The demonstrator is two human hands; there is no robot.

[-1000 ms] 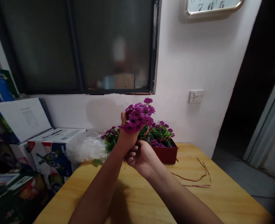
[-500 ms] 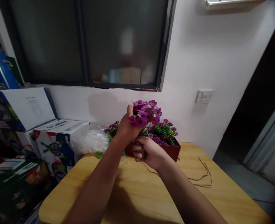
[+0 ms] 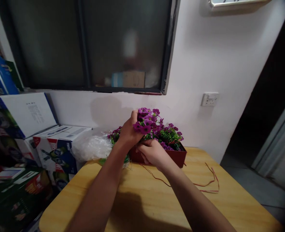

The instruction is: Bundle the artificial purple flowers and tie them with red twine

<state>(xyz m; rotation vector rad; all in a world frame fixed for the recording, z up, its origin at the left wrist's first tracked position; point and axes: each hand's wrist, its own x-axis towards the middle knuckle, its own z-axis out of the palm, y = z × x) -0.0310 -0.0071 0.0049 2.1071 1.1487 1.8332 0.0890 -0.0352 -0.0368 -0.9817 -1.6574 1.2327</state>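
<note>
My left hand point(image 3: 130, 130) is wrapped round a bunch of purple flowers point(image 3: 147, 120), holding it upright above the table. Just below, my right hand point(image 3: 153, 153) is closed with its fingertips by the lower part of the bunch; what they pinch is hidden. Behind my hands stands a dark red box point(image 3: 175, 157) filled with more purple flowers and green leaves point(image 3: 170, 133). Thin reddish-brown string point(image 3: 154, 175) lies on the table below my right hand, and more of it point(image 3: 211, 191) curls off to the right.
Crumpled clear plastic point(image 3: 91, 146) lies at the left back of the wooden table point(image 3: 144, 199). Beer cartons point(image 3: 57, 151) are stacked left of it. A window point(image 3: 123, 42) and a wall socket point(image 3: 209, 99) are ahead; a dark doorway opens at right.
The bunch and my left hand have dropped slightly. My right hand's fingers have turned in under the bunch, and more of the string below shows.
</note>
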